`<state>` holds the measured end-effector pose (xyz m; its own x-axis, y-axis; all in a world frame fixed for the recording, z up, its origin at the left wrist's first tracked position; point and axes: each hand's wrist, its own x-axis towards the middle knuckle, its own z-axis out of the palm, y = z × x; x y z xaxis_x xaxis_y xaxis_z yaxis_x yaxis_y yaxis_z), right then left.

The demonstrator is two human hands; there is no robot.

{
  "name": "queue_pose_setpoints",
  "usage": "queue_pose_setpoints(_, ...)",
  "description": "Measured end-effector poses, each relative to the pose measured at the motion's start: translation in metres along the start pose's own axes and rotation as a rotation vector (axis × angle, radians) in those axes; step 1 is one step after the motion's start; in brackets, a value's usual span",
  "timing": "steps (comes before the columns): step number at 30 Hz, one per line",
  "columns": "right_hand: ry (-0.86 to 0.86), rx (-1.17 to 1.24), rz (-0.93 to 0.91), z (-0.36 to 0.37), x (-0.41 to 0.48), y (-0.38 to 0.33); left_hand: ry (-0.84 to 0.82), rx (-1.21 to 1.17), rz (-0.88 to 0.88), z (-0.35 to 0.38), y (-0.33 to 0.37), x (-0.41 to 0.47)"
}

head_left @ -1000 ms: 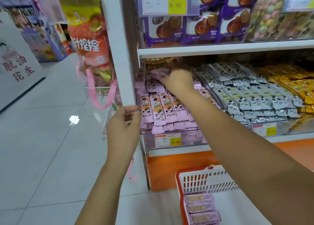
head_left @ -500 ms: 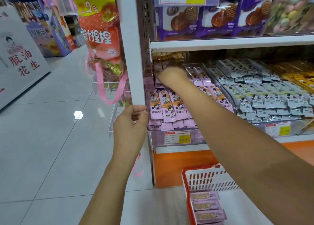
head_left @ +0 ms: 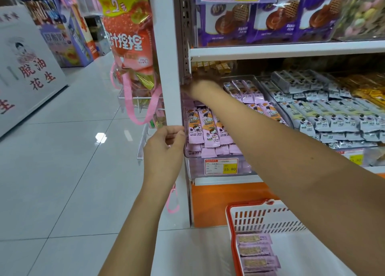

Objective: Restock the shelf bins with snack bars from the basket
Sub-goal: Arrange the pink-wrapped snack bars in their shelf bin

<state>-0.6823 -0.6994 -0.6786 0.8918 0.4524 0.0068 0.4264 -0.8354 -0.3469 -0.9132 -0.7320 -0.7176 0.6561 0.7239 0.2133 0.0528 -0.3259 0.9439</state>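
Snack bars (head_left: 255, 252) in pale purple wrappers lie stacked flat at the left end of the basket (head_left: 230, 223), white with a red rim, low in view before the orange shelf base (head_left: 218, 200).

Above it, the clear bin (head_left: 195, 167) on the lower shelf holds pink-wrapped bars (head_left: 205, 127), front rows lying face up and overlapping. A price tag (head_left: 221, 166) reading 15.80 sits on the bin front.

Right hand (head_left: 200, 86): reaches deep to the back left corner of the bin, just under the upper shelf (head_left: 287, 50), forearm crossing over the pink rows. Motion-blurred; cannot tell whether it grips a bar.

Left hand (head_left: 164, 148): at the bin's front left corner, against the white upright (head_left: 168, 67). Fingers curled, thumb close to fingertips (whether anything is pinched between them is not clear).

Next bin to the right: grey-wrapped bars (head_left: 333, 117); beyond these, yellow packets (head_left: 366, 92). Upper shelf carries purple biscuit packs (head_left: 229, 23).

A strawberry-print bag (head_left: 128, 35) with pink ribbon hangs left of the upright, over the pale tiled floor (head_left: 62, 171).
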Motion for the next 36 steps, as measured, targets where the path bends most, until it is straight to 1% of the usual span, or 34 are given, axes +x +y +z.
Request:
queue_pose_setpoints(2, 0.019, -0.052, -0.060, -0.014, -0.029, 0.003, 0.003, 0.012, 0.004, 0.000, -0.002, 0.000)
queue_pose_setpoints(3, 0.049, -0.036, -0.083, -0.019, -0.039, 0.008, 0.003, 0.025, 0.015, -0.001, -0.001, -0.001)
queue_pose_setpoints(5, 0.200, 0.014, -0.155, -0.026, -0.065, 0.019, -0.005, 0.066, 0.073, -0.002, 0.000, -0.004)
queue_pose_setpoints(7, 0.348, 0.025, -0.276, -0.033, -0.095, 0.035, -0.034, 0.101, 0.149, -0.002, 0.000, -0.008)
queue_pose_setpoints(9, 0.463, 0.064, -0.410, -0.039, -0.129, 0.062, -0.104, 0.120, 0.189, 0.003, -0.001, -0.014)
queue_pose_setpoints(11, 0.496, 0.146, -0.507, -0.042, -0.171, 0.092, -0.230, 0.194, 0.193, 0.011, -0.002, -0.023)
queue_pose_setpoints(12, 0.459, 0.195, -0.535, -0.037, -0.192, 0.107, -0.318, 0.278, 0.191, 0.016, -0.004, -0.029)
queue_pose_setpoints(14, 0.306, 0.234, -0.551, -0.020, -0.228, 0.140, -0.511, 0.474, 0.216, 0.029, -0.011, -0.043)
queue_pose_setpoints(18, 0.069, 0.108, -0.545, 0.033, -0.271, 0.215, -0.842, 0.797, 0.280, 0.061, -0.029, -0.079)
queue_pose_setpoints(20, -0.118, 0.051, -0.441, 0.067, -0.278, 0.252, -1.009, 0.886, 0.235, 0.076, -0.041, -0.099)
queue_pose_setpoints(23, -0.358, -0.070, -0.233, 0.122, -0.282, 0.305, -1.207, 0.922, 0.149, 0.089, -0.061, -0.122)
queue_pose_setpoints(25, -0.416, -0.077, -0.134, 0.153, -0.281, 0.326, -1.241, 0.972, 0.133, 0.096, -0.071, -0.127)
queue_pose_setpoints(29, -0.462, -0.019, 0.003, 0.200, -0.283, 0.343, -1.159, 1.141, 0.096, 0.108, -0.089, -0.120)
queue_pose_setpoints(32, -0.540, 0.021, 0.002, 0.231, -0.295, 0.346, -1.190, 1.143, 0.039, 0.116, -0.095, -0.115)
queue_pose_setpoints(34, -0.550, 0.043, -0.012, 0.249, -0.303, 0.347, -1.218, 1.105, 0.019, 0.120, -0.096, -0.113)
queue_pose_setpoints(36, -0.545, 0.020, -0.036, 0.264, -0.308, 0.351, -1.257, 1.102, 0.044, 0.123, -0.094, -0.112)
